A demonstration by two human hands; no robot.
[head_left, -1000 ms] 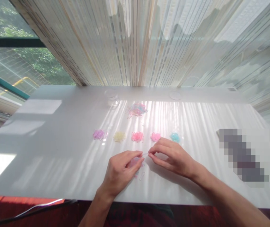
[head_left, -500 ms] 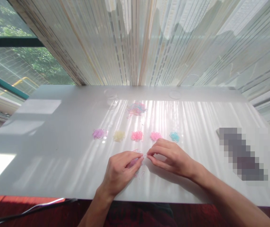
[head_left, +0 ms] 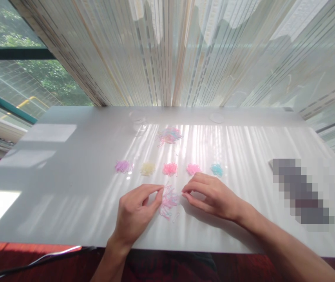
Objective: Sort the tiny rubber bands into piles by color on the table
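My left hand (head_left: pixel 139 209) is pinched, thumb against forefinger, at the left edge of a mixed heap of small thin pastel loops (head_left: pixel 169 200), like rubber bands. Across the heap, my right hand (head_left: pixel 211 194) is also pinched, its fingertips just right of the loops. Whatever either pinch holds is too small to make out. Beyond the hands runs a row of sorted heaps: purple (head_left: pixel 122 166), yellow (head_left: pixel 148 169), coral (head_left: pixel 170 169), pink (head_left: pixel 193 169) and turquoise (head_left: pixel 216 169). The pink heap lies right behind my right hand.
Another mixed heap (head_left: pixel 170 135) lies farther back on the white table (head_left: pixel 76 211). A clear container (head_left: pixel 138 119) and a clear round lid (head_left: pixel 216 118) are near the back edge. A blurred-out dark object (head_left: pixel 304 192) lies at right. Striped curtains (head_left: pixel 170 51) hang behind.
My left hand has moved left, away from my right fingertips, uncovering the near mixed heap. A thin strand showed between the two pinches before. My right hand stays about where it was.
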